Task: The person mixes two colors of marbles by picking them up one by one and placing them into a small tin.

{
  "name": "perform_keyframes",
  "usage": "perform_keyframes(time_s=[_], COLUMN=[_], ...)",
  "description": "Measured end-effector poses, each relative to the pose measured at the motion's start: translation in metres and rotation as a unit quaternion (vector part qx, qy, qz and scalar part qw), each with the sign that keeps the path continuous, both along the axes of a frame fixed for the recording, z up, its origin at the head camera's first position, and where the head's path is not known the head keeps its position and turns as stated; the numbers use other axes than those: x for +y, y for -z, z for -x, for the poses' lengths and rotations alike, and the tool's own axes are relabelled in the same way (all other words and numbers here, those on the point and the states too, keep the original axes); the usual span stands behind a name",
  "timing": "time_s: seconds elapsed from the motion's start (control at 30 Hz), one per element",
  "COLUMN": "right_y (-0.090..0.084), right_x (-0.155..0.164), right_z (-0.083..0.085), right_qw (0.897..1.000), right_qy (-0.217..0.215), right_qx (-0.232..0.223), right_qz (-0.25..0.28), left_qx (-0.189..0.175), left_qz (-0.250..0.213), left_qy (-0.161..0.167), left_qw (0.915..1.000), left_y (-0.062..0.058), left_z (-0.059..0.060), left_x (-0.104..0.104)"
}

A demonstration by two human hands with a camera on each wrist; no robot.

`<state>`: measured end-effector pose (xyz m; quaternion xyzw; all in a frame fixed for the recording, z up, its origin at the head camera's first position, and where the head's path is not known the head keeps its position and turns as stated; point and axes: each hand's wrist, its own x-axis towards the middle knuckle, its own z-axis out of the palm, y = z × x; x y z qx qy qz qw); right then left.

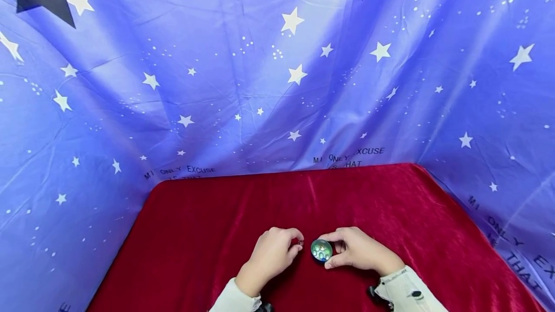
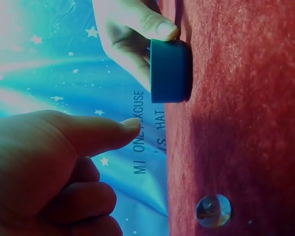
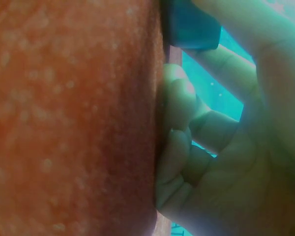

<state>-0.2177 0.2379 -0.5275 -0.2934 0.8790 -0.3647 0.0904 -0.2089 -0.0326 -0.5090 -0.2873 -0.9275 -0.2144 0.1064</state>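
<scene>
My right hand [image 1: 360, 249] grips a small round container [image 1: 312, 255] by its near-right side. Several clear glass marbles show inside it from above; its plain blue-green wall [image 2: 170, 71] faces the left wrist view. In the right wrist view part of the container [image 3: 192, 27] appears beyond the right hand's fingers [image 3: 177, 101]. Left of the container is my left hand [image 1: 270, 254], thumb and index finger apart, the other fingers curled. Just by its fingertips is a tiny round thing, and the left wrist view shows a clear glass marble [image 2: 214, 211] on the cloth.
Red velvet cloth [image 1: 208, 215] covers the table. A blue-purple curtain [image 1: 243, 85] with stars and printed letters stands behind it and along both sides. Pale sleeves [image 1: 236, 298] cover both forearms.
</scene>
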Motion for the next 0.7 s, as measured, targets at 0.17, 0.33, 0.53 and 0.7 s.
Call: perform_keyframes(time_s=[0.17, 0.33, 0.53, 0.7], right_y=[0.0015, 0.0013, 0.0003, 0.0005], right_x=[0.0026, 0.0018, 0.0000, -0.0007], right_z=[-0.0014, -0.0006, 0.0003, 0.0006], right_qw=[1.000, 1.000, 1.000, 1.000], right_qy=[0.001, -0.002, -0.003, -0.004], right_qx=[0.004, 0.004, 0.003, 0.007], right_qz=[0.001, 0.000, -0.001, -0.001], left_qx=[0.018, 0.026, 0.030, 0.029], left_qz=[-0.005, -0.008, -0.010, -0.006], left_qy=[0.005, 0.008, 0.007, 0.007], left_qw=[0.9998, 0.9996, 0.9995, 0.9995], left_y=[0.0009, 0.0016, 0.0017, 0.0025], left_z=[-0.0018, -0.0028, -0.0036, -0.0032], left_x=[0.0048, 0.0065, 0.0054, 0.0051])
